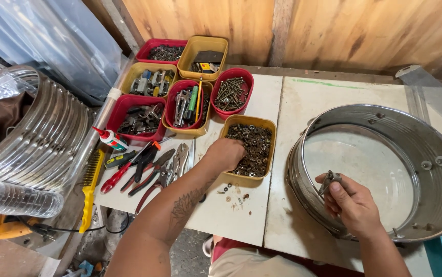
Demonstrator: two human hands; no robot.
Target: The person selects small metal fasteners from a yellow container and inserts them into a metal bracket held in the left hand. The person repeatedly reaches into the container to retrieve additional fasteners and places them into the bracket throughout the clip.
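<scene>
The work surface is a pale, scuffed table (334,97) made of flat panels butted edge to edge, set against a wall of bare wooden boards (334,31); sheets of clear plastic (51,36) hang at the far left, and a ribbed, see-through cylinder (36,133) lies on its side off the table's left edge. At the far left of the table stand small tubs in red and mustard yellow, each holding sorted hardware: a red one of screws (233,92), a red-in-yellow one with pliers and pens (187,106), others with brackets and dark metal parts. Near them lie red-handled pliers (139,169), a yellow wire brush (91,184) and a small white bottle with a red cap (110,138); any label on it is too small to make out. The yellow tub of nuts (254,146) sits near the middle of the table, filled with dark, rusty nuts and washers, a few spilled on the table just beside it. The left hand (225,154) is sunk into this tub, fingers curled down among the pieces; whether it has pinched any cannot be told. To the right lies a broad shiny metal ring (426,149) with riveted walls. The right hand (352,202) rests at its near rim, thumb and fingers closed on a small grey metal clip (329,180).
</scene>
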